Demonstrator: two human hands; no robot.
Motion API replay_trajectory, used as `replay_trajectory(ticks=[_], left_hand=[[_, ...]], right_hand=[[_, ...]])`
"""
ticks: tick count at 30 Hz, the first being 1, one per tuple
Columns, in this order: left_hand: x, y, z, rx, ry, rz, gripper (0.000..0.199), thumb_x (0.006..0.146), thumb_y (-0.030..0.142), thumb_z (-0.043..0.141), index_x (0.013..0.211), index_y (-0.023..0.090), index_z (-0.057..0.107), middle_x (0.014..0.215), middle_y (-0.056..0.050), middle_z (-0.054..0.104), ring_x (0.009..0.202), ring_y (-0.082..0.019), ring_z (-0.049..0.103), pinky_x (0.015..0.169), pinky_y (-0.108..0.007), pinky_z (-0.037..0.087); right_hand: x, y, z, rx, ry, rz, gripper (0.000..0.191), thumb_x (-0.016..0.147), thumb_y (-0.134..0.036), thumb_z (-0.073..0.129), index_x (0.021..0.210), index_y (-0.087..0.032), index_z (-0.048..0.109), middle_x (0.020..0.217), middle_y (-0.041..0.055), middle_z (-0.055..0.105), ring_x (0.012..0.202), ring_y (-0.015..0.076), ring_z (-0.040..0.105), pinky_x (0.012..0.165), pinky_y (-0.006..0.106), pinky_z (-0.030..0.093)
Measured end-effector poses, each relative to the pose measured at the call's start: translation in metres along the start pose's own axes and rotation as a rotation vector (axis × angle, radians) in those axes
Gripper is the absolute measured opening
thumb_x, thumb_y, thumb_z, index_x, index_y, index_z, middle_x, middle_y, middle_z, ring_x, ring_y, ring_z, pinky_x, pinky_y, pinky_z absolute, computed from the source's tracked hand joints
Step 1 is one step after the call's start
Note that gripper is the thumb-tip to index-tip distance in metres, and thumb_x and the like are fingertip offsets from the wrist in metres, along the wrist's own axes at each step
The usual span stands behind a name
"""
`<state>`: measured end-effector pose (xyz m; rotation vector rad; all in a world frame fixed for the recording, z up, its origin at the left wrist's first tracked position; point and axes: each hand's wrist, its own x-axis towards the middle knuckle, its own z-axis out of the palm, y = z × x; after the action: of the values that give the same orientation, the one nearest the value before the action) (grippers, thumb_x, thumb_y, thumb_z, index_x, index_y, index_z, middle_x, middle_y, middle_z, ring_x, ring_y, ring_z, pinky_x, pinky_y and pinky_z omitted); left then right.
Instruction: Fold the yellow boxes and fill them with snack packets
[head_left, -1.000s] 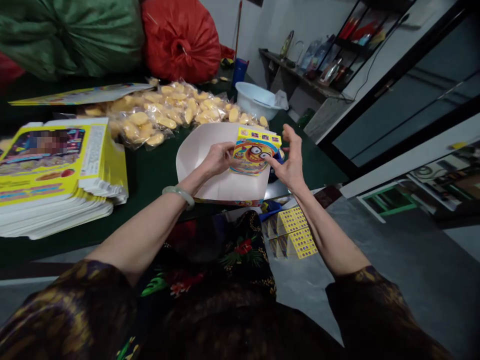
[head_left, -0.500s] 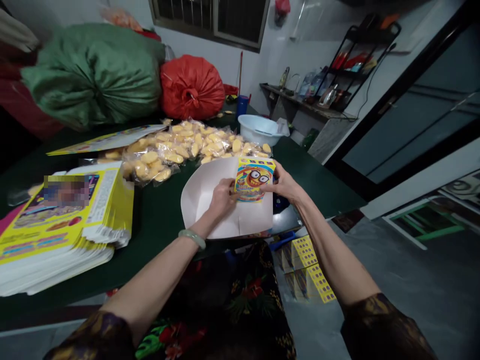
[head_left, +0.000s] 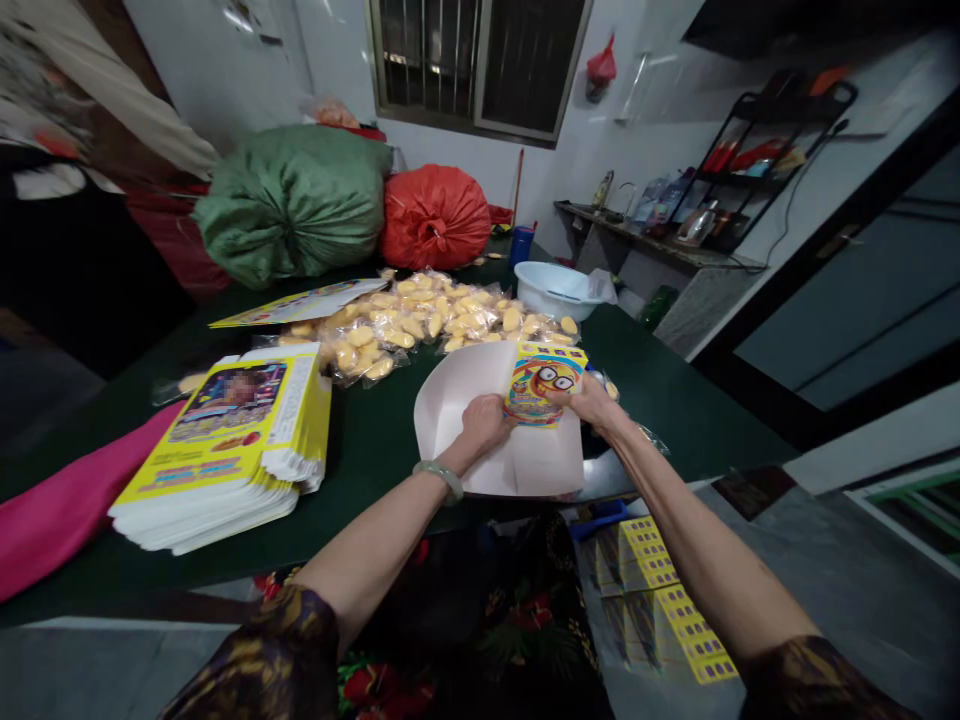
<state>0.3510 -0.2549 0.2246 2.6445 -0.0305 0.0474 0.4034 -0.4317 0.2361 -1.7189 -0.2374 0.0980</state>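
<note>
In the head view, an open cardboard box (head_left: 547,465) with a plain white inside and a raised rounded side stands at the front of the table. At its right end is a yellow printed panel (head_left: 534,385) with a cartoon face in glasses. My left hand (head_left: 484,422), fingers curled, grips the panel's left edge from inside the box. My right hand (head_left: 591,400) pinches the panel's right side, thumb on the printed face and fingers behind it. A stack of flat printed cartons (head_left: 217,470) lies to the left.
Bagged yellow oval pieces (head_left: 450,310) are heaped behind the box, near a pale blue basin (head_left: 555,290). Green (head_left: 292,205) and red sacks (head_left: 435,220) stand at the back. Pink cloth (head_left: 90,500) lies left. Yellow printed boxes (head_left: 690,630) sit on the floor at right.
The view has swung left, so the scene sits further right and lower in the picture. Both hands remain on the printed panel, with the left fingers a little more tightly curled.
</note>
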Motion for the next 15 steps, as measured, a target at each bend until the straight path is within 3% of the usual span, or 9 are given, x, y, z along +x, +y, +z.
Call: replay_trajectory(ticks=[2, 5, 7, 10, 12, 15], left_hand=[[-0.014, 0.000, -0.018, -0.009, -0.003, 0.043, 0.025, 0.074, 0.037, 0.067, 0.088, 0.016, 0.066, 0.093, -0.012, 0.070, 0.092, -0.026, 0.065, 0.069, -0.030, 0.048], [-0.062, -0.004, -0.041, -0.065, 0.135, 0.138, 0.026, 0.084, 0.033, 0.056, 0.105, 0.018, 0.059, 0.103, -0.009, 0.067, 0.096, -0.021, 0.063, 0.079, -0.030, 0.050], [-0.105, -0.012, -0.049, -0.248, 0.503, 0.274, 0.020, 0.086, 0.029, 0.055, 0.104, 0.019, 0.057, 0.095, -0.007, 0.066, 0.086, -0.018, 0.064, 0.073, -0.029, 0.052], [-0.163, -0.032, -0.045, -0.288, 0.828, 0.325, 0.020, 0.085, 0.019, 0.055, 0.104, 0.024, 0.055, 0.091, -0.004, 0.066, 0.081, -0.016, 0.065, 0.071, -0.030, 0.054], [-0.185, -0.051, -0.037, -0.223, 0.876, 0.272, 0.020, 0.084, 0.019, 0.057, 0.103, 0.024, 0.056, 0.092, -0.003, 0.066, 0.080, -0.017, 0.066, 0.070, -0.030, 0.054], [-0.189, -0.087, -0.025, -0.117, 0.890, 0.134, 0.020, 0.083, 0.026, 0.058, 0.103, 0.023, 0.056, 0.092, -0.004, 0.066, 0.079, -0.018, 0.066, 0.071, -0.031, 0.054]], right_hand=[[-0.001, 0.000, 0.001, 0.009, 0.013, -0.003, 0.045, 0.042, -0.030, 0.081, 0.082, -0.021, 0.062, 0.095, 0.0064, 0.072, 0.095, 0.0294, 0.065, 0.090, 0.049, 0.051], [-0.007, 0.000, 0.003, 0.031, 0.023, -0.004, 0.046, 0.044, -0.033, 0.082, 0.084, -0.020, 0.063, 0.097, 0.0073, 0.072, 0.096, 0.0301, 0.065, 0.091, 0.049, 0.051], [-0.013, -0.002, 0.005, 0.056, 0.023, -0.005, 0.048, 0.046, -0.036, 0.082, 0.087, -0.020, 0.064, 0.099, 0.0078, 0.072, 0.096, 0.0303, 0.066, 0.091, 0.049, 0.051], [-0.022, -0.009, 0.009, 0.110, 0.029, -0.014, 0.052, 0.044, -0.039, 0.084, 0.089, -0.019, 0.063, 0.098, 0.0086, 0.072, 0.094, 0.0313, 0.067, 0.088, 0.050, 0.053], [-0.026, -0.017, 0.008, 0.150, 0.034, -0.022, 0.054, 0.044, -0.040, 0.085, 0.088, -0.018, 0.064, 0.095, 0.0091, 0.073, 0.092, 0.0322, 0.068, 0.086, 0.050, 0.054], [-0.028, -0.039, -0.006, 0.211, 0.050, -0.061, 0.056, 0.045, -0.040, 0.086, 0.091, -0.017, 0.066, 0.098, 0.0099, 0.073, 0.093, 0.0322, 0.068, 0.086, 0.049, 0.055]])
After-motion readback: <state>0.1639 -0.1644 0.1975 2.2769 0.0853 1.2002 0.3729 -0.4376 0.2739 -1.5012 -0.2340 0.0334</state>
